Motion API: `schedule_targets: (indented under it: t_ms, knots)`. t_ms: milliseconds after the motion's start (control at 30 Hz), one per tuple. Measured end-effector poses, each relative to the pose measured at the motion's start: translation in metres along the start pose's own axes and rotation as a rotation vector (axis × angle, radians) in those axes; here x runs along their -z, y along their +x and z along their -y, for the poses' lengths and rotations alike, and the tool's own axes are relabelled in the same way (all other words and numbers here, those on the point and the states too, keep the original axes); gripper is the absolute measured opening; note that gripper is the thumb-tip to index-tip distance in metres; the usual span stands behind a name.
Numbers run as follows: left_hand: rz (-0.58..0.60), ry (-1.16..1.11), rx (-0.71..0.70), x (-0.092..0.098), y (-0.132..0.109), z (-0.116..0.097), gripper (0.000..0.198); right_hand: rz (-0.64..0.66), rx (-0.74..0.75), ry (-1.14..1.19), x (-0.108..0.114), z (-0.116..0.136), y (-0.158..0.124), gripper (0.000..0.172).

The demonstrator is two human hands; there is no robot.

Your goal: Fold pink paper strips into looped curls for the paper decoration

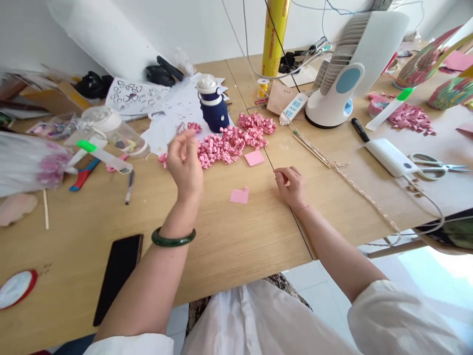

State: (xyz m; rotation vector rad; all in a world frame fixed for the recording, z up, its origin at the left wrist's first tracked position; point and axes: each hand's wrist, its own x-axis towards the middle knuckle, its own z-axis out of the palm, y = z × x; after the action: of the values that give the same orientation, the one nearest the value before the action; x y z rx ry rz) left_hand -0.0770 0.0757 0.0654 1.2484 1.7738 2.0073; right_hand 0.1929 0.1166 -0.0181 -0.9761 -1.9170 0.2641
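Note:
My left hand, with a dark green bangle on its wrist, is raised at the left end of a heap of small curled pink paper pieces. Its fingers bend in toward the thumb; anything between them is too small to make out. Lower on the table to the right, my right hand rests by the table seam with fingers curled together, their contents hidden. Between the hands lies a pink paper square with a tiny curl at its top edge. Another pink square lies beside the heap.
A dark blue bottle stands behind the heap. Rightward are a white fan, a power strip, a braided straw cord and scissors. A black phone lies near my left forearm, with a pen beyond.

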Motion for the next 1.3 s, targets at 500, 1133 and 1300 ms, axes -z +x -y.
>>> schedule_targets:
  t_ms: [500, 1133, 1300]
  knots:
    - [0.299, 0.017, 0.261, 0.000, -0.094, 0.027, 0.019, 0.686, 0.273, -0.046, -0.036, 0.037, 0.027, 0.032]
    - [0.358, 0.226, -0.238, -0.005, -0.122, 0.030, 0.031, 0.409, 0.125, 0.307, -0.040, 0.019, 0.006, 0.010]
    - [0.439, 0.205, -0.258, -0.005, -0.119, 0.030, 0.043, 0.419, 0.115, 0.375, -0.039, 0.023, 0.001, 0.009]
